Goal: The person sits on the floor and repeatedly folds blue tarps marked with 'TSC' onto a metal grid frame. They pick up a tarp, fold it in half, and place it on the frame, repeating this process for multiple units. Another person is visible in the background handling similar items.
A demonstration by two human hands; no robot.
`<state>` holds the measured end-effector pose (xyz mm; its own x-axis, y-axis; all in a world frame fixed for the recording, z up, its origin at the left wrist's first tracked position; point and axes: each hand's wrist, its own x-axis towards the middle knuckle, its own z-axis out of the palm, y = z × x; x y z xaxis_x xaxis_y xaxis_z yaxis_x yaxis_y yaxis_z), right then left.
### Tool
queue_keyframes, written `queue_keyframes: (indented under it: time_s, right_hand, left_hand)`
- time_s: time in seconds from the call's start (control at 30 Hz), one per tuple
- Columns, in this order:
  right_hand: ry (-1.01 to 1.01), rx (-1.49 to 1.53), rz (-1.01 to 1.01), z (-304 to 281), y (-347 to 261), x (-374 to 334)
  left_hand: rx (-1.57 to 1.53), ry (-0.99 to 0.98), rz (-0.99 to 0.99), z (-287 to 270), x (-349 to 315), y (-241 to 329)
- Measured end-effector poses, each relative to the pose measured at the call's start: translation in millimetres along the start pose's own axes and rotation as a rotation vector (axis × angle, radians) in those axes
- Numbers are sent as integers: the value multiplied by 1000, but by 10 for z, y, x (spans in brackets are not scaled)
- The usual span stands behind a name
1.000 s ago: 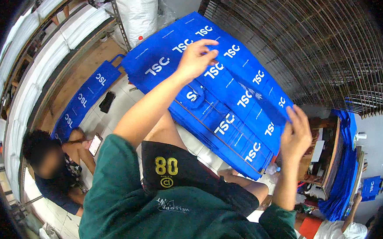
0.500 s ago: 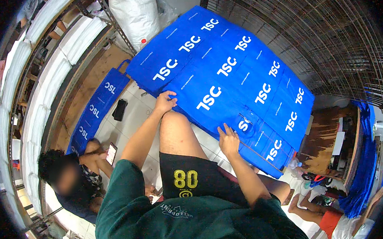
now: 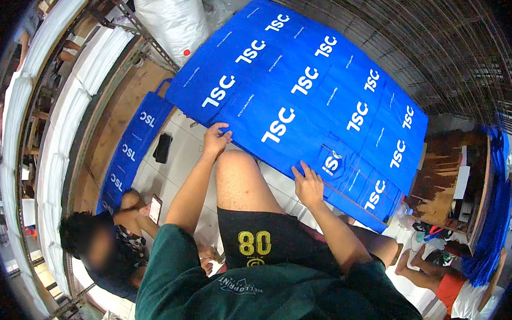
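A large blue printed fabric panel [image 3: 269, 83] with white lettering is spread over a low work surface in front of me. My left hand [image 3: 216, 139] rests at its near left edge, fingers stretched onto the cloth above my bent knee. Farther right along the same edge, my right hand [image 3: 308, 184] lies with fingers apart on the fabric. Just beyond those fingers is a small item [image 3: 333, 155] on the cloth, too small to make out. A thin brown strip [image 3: 352, 200] runs along the panel's lower right part.
A narrow blue printed strip [image 3: 129, 147] hangs at left, near a black phone [image 3: 161, 148] on the tiles. A person [image 3: 106, 251] sits at left holding a phone. Stacked wire racks [image 3: 413, 39] stand behind; a wooden cabinet [image 3: 439, 190] and another person's legs [image 3: 418, 273] are at right.
The view has shifted slightly. The fabric by my left hand looks flatter, with less of a dark fold. Both hands stay at about the same places on the edge.
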<state>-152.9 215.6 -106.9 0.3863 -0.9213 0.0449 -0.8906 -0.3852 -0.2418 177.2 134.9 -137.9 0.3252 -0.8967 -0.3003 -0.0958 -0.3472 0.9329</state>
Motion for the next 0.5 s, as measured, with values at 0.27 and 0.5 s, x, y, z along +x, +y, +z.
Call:
queue_keyframes:
  time_s: [0.27,0.5]
  right_hand:
    - [28,0,-7,-76,-43,-29]
    - [21,-8,-1,-28,-28,-112]
  left_hand:
    - [-27,25,2,13,-18,12]
    - [0,28,-27,-22,-61,49]
